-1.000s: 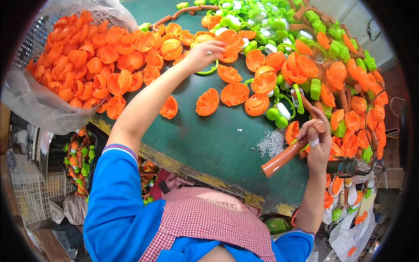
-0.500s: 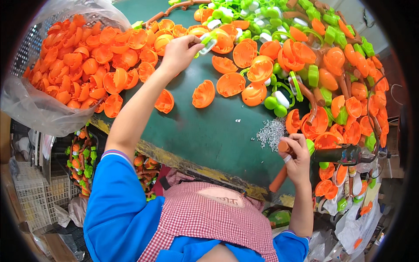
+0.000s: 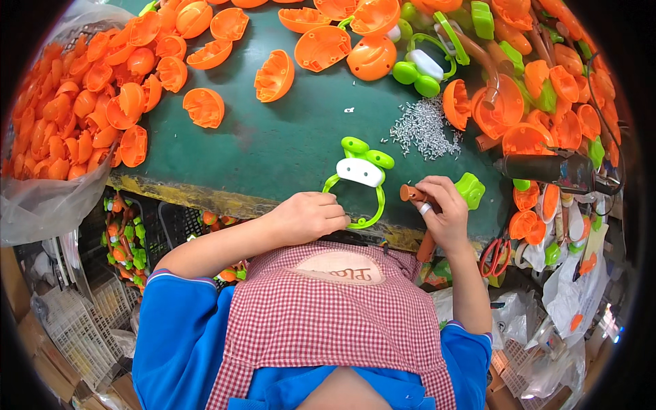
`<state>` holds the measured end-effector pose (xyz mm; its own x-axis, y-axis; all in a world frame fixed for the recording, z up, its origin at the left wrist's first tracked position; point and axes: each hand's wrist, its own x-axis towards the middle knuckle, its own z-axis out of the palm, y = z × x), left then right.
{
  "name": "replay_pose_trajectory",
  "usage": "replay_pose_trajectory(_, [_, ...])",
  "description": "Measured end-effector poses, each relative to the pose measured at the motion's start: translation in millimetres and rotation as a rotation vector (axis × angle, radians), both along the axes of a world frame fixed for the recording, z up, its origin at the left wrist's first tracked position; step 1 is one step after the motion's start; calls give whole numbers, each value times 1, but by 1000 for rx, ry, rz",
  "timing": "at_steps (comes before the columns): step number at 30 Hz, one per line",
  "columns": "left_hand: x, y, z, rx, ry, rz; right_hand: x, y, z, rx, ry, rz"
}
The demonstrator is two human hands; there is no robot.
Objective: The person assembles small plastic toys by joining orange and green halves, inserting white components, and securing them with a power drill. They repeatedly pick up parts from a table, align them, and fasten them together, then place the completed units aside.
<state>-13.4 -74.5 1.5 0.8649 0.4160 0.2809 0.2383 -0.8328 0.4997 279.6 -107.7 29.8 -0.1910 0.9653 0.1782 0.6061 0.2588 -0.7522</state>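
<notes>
Near the table's front edge, my left hand [image 3: 309,215] is closed on the lower part of a bright green ring [image 3: 380,205]. A white block [image 3: 360,172] with two dark holes crosses the top of that ring, and rounded green knobs [image 3: 379,159] stick out above it. To its right, my right hand [image 3: 441,208] wraps its fingers round a brown plastic branch-like piece [image 3: 411,194], whose lower end shows below the hand. A green star-shaped part [image 3: 469,190] shows just behind the right fingers; whether it is joined to the brown piece is hidden.
A pile of small silver screws [image 3: 425,130] lies on the green table [image 3: 273,150]. Orange half shells [image 3: 275,76] are scattered beyond, with a plastic-lined heap [image 3: 68,123] at left. A dark cylindrical tool [image 3: 547,171] and red-handled scissors [image 3: 495,257] are at right.
My left hand has come back from the far side of the table toward my body, bringing the green ring with the white block. My right hand still grips the brown piece. The view has shifted.
</notes>
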Motion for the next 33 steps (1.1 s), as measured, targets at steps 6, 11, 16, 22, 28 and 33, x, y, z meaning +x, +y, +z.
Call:
replay_pose_trajectory(6, [-2, 0, -1, 30, 14, -18, -22, -1, 1, 124, 35, 40])
replay_pose_trajectory(11, [-8, -1, -4, -57, -30, -56, -25, 2, -12, 132, -49, 132])
replay_pose_trajectory(16, [-8, -1, -4, 56, -48, -88, -25, 3, -5, 138, -57, 172])
replay_pose_trajectory(22, [-5, 9, -7, 217, -43, -178, -28, 3, -11, 141, -205, 269])
replay_pose_trajectory(28, [7, 22, -8, 230, -33, -161, -37, 5, 8, 143, -185, 354])
replay_pose_trajectory(33, [16, 31, -9, 170, -137, -150, -55, 14, -11, 159, -300, 455])
